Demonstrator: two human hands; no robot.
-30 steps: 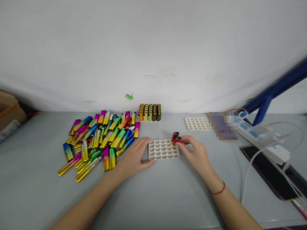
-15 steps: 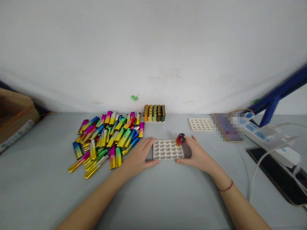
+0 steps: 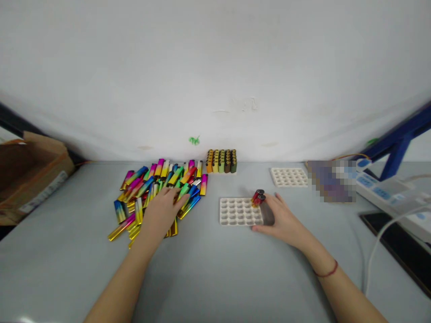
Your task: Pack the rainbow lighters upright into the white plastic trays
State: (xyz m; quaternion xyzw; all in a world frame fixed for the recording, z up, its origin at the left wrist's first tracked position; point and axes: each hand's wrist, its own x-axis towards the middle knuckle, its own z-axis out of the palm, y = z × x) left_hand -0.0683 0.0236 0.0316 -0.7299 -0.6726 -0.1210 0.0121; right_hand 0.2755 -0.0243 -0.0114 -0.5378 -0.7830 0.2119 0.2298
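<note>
My left hand (image 3: pixel 160 214) lies over a pile of shiny lighter casings (image 3: pixel 138 210), coloured from gold to pink, blue and green. Its thumb is apart from its fingers, and nothing shows in its grasp. In the middle of the table is a white tray (image 3: pixel 235 212) with rows of oval holes. My right hand (image 3: pixel 281 220) spans the tray's right end, thumb at the front corner and fingers at the back. A couple of red and gold lighter casings (image 3: pixel 258 198) stand upright in the tray's back right corner, close to those fingers.
Near the wall, a block of upright lighter casings (image 3: pixel 221 162) stands in a tray. Another white tray (image 3: pixel 289 177) lies farther right. A power strip (image 3: pixel 380 190), a white cable (image 3: pixel 377 249) and a black phone (image 3: pixel 397 251) occupy the right side. A cardboard box (image 3: pixel 40 179) is at far left.
My left hand has left the tray's left end and moved left onto the pile. My right hand stays at the tray. The whole view has shifted slightly.
</note>
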